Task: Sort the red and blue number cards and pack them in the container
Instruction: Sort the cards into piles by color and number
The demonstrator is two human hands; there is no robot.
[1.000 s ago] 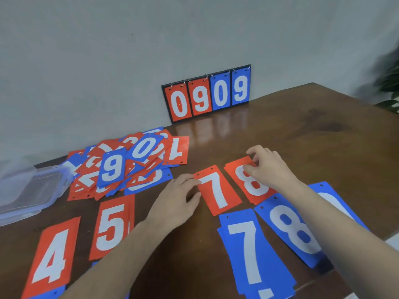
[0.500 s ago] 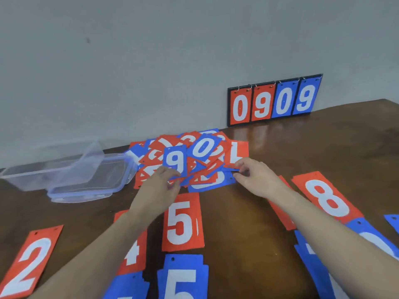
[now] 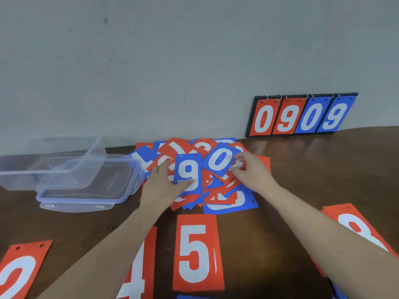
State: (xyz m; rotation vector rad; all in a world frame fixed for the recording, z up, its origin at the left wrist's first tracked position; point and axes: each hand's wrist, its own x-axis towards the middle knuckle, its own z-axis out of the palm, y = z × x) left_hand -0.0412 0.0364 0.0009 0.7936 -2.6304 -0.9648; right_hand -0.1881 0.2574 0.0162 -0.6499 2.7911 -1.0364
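Where the head view looks down on the brown bench (image 3: pixel 313 180), items lie as follows.

Pile (image 3: pixel 207 175): mixed red and blue number cards, heaped at bench centre near the wall.
Blue 9 (image 3: pixel 188 173): on top of the pile, upright to the viewer.
Blue 0 (image 3: pixel 220 160): on top of the pile, tilted, just right of the blue 9.
Left hand (image 3: pixel 160 188): on the pile's left side, thumb lying across the lower edge of the blue 9, fingers reaching onto the cards beside it; whether it grips the card cannot be told.
Right hand (image 3: pixel 251 171): on the pile's right side, fingers curled, pinching at the right edge of the blue 0.
Container (image 3: pixel 54 165): clear plastic, at bench left, well apart from both hands, resting partly on its lid (image 3: pixel 90 190).
Sorted red cards, near edge: 2 (image 3: pixel 19 275), 4 (image 3: pixel 140 275), 5 (image 3: pixel 196 253), 8 (image 3: pixel 356 229).
Scoreboard (image 3: pixel 300 115): reads 0909, leaning against the wall (image 3: pixel 172 61), at right.
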